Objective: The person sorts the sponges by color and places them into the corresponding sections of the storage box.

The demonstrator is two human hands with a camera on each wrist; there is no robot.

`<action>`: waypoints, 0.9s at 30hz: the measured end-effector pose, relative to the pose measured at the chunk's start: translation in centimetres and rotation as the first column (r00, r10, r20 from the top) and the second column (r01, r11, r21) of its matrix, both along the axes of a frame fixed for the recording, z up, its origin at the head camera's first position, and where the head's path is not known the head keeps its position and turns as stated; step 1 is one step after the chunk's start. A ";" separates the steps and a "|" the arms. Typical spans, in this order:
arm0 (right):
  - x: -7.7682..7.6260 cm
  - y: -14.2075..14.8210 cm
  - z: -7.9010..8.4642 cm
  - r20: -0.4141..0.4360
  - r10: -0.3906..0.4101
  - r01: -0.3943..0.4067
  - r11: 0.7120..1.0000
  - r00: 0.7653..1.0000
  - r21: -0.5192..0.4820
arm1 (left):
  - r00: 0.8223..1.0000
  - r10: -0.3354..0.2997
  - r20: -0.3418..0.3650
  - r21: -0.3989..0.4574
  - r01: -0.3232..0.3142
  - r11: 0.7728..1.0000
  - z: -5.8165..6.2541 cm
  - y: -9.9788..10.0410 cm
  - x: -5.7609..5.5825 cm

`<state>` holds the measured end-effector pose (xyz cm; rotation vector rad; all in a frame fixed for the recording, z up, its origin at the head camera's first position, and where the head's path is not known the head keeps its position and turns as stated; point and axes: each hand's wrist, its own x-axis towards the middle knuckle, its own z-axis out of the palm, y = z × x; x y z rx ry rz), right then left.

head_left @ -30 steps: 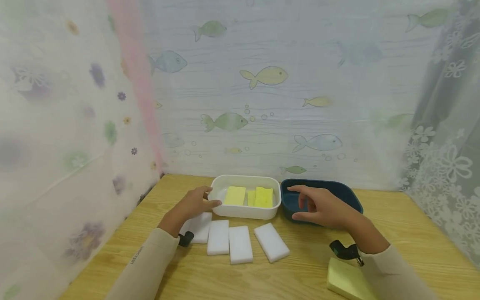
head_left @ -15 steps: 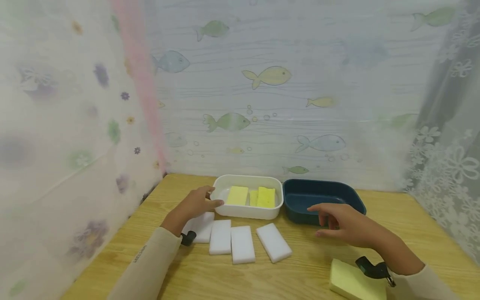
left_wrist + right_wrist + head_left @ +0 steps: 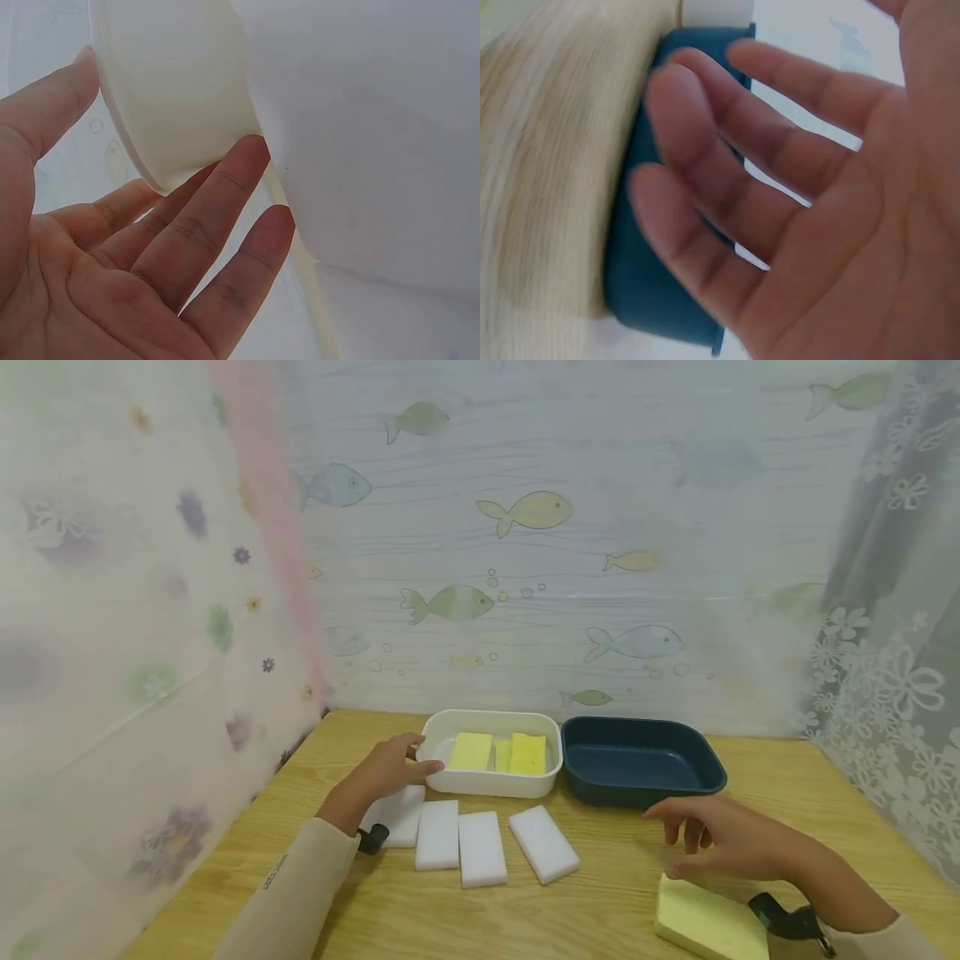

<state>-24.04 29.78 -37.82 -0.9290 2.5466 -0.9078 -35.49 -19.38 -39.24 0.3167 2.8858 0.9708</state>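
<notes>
My left hand (image 3: pixel 387 766) rests against the left end of a white plastic container (image 3: pixel 491 786), thumb by its near rim. In the left wrist view, the fingers (image 3: pixel 225 176) lie loosely extended along its outer wall. Inside the container are several yellow sponge pieces (image 3: pixel 471 752). My right hand (image 3: pixel 738 843) hovers with loosely bent fingers and nothing in its grasp, over the far end of a pale yellow sponge block (image 3: pixel 701 918). In the right wrist view, the fingers (image 3: pixel 676 112) overlap the dark blue container (image 3: pixel 637 270).
The dark blue container, with nothing inside, stands directly right of the white one. Several white sponge blocks (image 3: pixel 482 850) lie in front of the containers, the leftmost partly behind my left wrist. Printed curtains (image 3: pixel 450 527) hang close behind and beside the wooden table (image 3: pixel 570 927).
My right hand has moved from over the dark blue container toward me and to the right, arriving above the pale yellow block. My left hand stays at the white container.
</notes>
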 end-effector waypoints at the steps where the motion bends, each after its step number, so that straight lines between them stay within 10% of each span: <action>1: 0.1 0.2 -0.1 0.045 0.018 -0.018 1.000 0.999 -0.009 | 1.000 0.003 -0.001 -0.002 -0.003 1.000 0.0 0.0 0.0; 10: 0.2 1.2 -0.7 0.298 0.107 -0.089 0.993 0.949 -0.072 | 1.000 0.020 0.012 -0.005 -0.020 1.000 0.0 0.0 0.1; 27: 0.1 0.4 -1.7 0.209 0.092 -0.091 0.996 0.973 -0.015 | 1.000 -0.002 0.011 -0.009 0.002 1.000 0.3 0.1 0.1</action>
